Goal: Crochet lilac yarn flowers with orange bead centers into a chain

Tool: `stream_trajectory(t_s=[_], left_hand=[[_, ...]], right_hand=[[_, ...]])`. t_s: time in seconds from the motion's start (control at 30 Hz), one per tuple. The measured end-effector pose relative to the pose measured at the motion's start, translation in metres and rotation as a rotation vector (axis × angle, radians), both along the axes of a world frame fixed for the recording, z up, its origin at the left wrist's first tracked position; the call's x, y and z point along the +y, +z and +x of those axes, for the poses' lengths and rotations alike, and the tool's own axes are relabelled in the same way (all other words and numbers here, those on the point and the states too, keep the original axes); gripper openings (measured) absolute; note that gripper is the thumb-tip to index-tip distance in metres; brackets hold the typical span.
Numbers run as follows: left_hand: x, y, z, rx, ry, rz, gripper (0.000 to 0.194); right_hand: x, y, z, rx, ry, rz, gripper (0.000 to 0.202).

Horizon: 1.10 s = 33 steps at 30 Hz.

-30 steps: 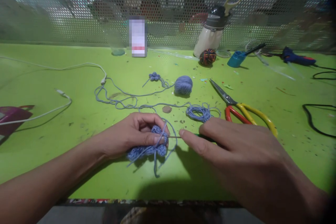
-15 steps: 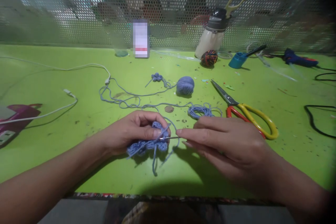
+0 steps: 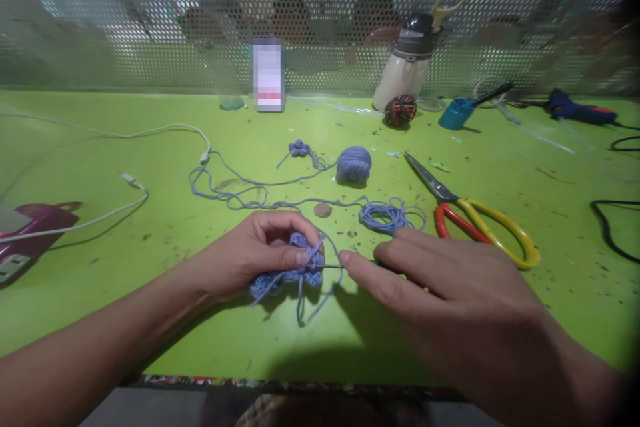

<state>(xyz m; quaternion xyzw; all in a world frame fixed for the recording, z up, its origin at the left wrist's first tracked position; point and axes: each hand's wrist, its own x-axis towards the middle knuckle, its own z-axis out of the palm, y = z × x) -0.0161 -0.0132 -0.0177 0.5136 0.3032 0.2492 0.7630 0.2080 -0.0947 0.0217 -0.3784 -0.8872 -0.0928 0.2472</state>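
Looks like a craft workshop, though hard to name more exactly. Centres on a scuffed, lime-green counter (image 3: 165, 160) flecked with small scraps and dark marks, and backed by a grey perforated screen (image 3: 150, 33). Points to handcraft through a lilac-blue crocheted piece (image 3: 313, 275), a round ball of lilac-blue yarn (image 3: 354, 165), large steel scissors with red and yellow handles (image 3: 449, 197) and a dark-blue gun-shaped tool (image 3: 575, 109) resembling a glue gun. Includes a purple power strip (image 3: 47, 217) with white sockets at left. Shows blurred shapes through the screen's holes, too unclear to identify.
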Motion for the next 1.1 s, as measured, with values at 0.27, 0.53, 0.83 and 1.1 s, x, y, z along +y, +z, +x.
stream_trajectory(t_s=[0.27, 0.53, 0.83, 1.1], left_hand=[[-0.001, -0.002, 0.000, -0.046, -0.014, -0.091, 0.020], [-0.001, 0.000, -0.001, -0.062, -0.019, -0.190, 0.025], [-0.002, 0.007, 0.004, -0.080, -0.027, -0.254, 0.025], [-0.002, 0.007, 0.003, -0.117, -0.035, -0.269, 0.021]], right_hand=[[0.001, 0.001, 0.001, 0.004, -0.036, 0.049, 0.028], [0.004, 0.002, 0.003, -0.040, -0.068, 0.086, 0.024], [-0.001, 0.002, 0.005, -0.053, -0.106, 0.047, 0.024], [0.004, 0.000, 0.007, 0.071, -0.075, -0.093, 0.022]])
